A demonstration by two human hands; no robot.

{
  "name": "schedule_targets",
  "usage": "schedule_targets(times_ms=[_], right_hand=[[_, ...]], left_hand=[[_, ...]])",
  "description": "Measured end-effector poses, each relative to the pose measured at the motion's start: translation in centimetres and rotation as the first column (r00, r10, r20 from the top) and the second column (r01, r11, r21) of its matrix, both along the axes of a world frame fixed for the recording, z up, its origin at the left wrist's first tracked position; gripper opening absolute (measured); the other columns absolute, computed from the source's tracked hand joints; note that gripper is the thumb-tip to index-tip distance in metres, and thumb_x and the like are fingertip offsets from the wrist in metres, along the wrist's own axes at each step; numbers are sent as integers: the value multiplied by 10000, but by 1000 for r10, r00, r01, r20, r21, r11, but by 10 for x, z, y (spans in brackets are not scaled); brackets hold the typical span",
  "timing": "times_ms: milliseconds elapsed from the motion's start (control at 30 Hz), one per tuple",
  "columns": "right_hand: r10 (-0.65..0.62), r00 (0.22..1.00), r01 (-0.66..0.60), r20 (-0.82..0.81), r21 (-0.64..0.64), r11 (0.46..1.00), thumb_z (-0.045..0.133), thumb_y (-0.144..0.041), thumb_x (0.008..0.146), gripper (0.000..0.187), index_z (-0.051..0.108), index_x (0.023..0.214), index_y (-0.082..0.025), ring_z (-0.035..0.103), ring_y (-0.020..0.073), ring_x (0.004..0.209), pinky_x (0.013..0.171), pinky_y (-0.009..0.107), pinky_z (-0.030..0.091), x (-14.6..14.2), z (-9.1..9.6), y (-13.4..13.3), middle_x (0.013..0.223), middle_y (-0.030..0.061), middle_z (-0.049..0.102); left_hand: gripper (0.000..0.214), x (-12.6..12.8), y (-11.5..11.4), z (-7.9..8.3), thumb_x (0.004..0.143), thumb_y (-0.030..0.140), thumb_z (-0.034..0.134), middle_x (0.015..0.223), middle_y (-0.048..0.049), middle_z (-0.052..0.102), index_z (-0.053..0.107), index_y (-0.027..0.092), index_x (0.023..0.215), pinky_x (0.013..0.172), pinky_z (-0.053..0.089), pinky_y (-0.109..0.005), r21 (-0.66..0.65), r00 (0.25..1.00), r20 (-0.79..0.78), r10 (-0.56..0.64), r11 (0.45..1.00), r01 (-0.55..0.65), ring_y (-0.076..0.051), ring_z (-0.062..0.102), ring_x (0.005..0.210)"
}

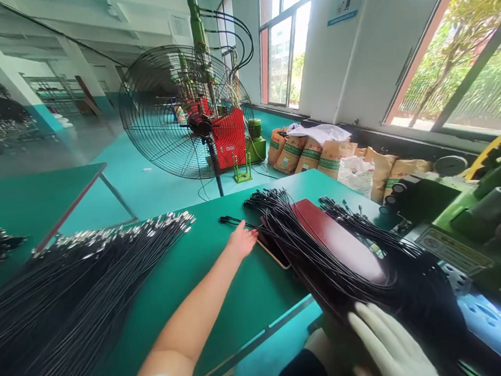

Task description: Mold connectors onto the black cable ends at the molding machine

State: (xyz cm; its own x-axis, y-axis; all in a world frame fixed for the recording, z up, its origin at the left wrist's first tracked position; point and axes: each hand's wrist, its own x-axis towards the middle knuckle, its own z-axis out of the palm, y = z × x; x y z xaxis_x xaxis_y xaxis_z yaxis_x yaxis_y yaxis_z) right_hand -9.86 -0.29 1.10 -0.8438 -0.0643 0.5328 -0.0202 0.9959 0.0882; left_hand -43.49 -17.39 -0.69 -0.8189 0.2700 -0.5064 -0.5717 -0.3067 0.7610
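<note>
My left hand (243, 241), bare, reaches over the green table with its fingers closed around a few black cables (230, 219). Their dark connector ends stick out to the left of the thumb. These cables run right, toward a thick bundle of black cables (298, 230) draped along a dark red board (325, 234). A phone-like flat object (274, 252) lies partly under the bundle, beside my left fingers. My right hand (389, 342), in a white glove and blurred, is at the near end of the bundle, fingers stretched out. Whether it touches the cables is unclear.
A large pile of black cables (79, 291) with silvery ends covers the left side of the green table (208, 256). More cables (359, 222) lie right of the board, near a green machine (468, 221). A floor fan (201, 125) stands beyond the table, with sacks (295, 152) by the wall.
</note>
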Motion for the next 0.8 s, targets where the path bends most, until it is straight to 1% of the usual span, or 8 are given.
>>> schedule_targets(times_ms=[67,133,233,300,433,567,667,800], right_hand=[[-4,1000,3,8,103,995,536,-277,708,530,494,1230,-198,419,283,1175,979,430,313,-36,3,2,1293,73,473],[-62,998,61,3,139,988,524,-274,708,518,510,1219,-185,418,310,1175,983,480,279,-65,0,6,1279,97,489],[-112,994,109,7,172,979,499,-263,759,479,499,1233,-189,435,311,1164,977,496,273,-87,-12,14,1268,115,499],[-119,993,116,3,189,975,487,-242,784,473,476,1255,-201,435,299,1169,983,494,268,-89,-20,19,1282,117,485],[-124,992,121,6,186,975,487,-233,796,477,458,1272,-217,440,293,1168,998,498,249,-85,-26,23,1294,119,474],[-133,991,132,-4,169,977,473,-210,801,431,505,1231,-233,505,290,1095,975,505,265,-86,-22,21,1246,110,524],[-179,984,175,21,114,978,445,-208,819,394,534,1199,-262,540,293,1040,955,525,273,-89,-18,22,1204,81,563],[-251,967,245,50,99,964,430,-149,805,425,538,1203,-253,532,326,1040,937,564,271,-93,-17,30,1198,85,566]], left_hand=[[413,-14,9,1,870,408,352,938,-161,601,472,70,1073,703,493,-270,-61,998,-54,-17,998,13,-170,613,809],[357,-26,18,3,869,385,349,943,-143,616,498,96,1015,715,480,-276,-149,990,-140,-24,989,3,-175,604,854],[252,-41,34,4,854,341,372,1049,-87,607,491,169,994,787,439,-270,-317,953,-304,-21,945,-80,-167,551,1004],[230,-50,47,2,828,342,427,1126,-87,577,483,185,986,846,402,-286,-445,923,-380,-54,886,-131,-186,498,1095],[408,-64,74,-5,753,469,528,1161,-208,538,481,136,985,926,315,-411,-687,908,-371,-192,715,-129,-318,425,1175],[527,-77,102,-3,742,544,515,1137,-239,551,475,111,1041,950,267,-461,-812,888,-329,-322,577,-92,-349,434,1165],[500,-85,128,3,794,495,486,1164,-193,539,472,109,1111,949,292,-471,-851,872,-315,-374,519,-85,-306,461,1141],[392,-90,175,10,844,383,479,1170,-95,513,476,155,1163,877,414,-444,-849,848,-343,-404,520,-95,-214,519,1025]])
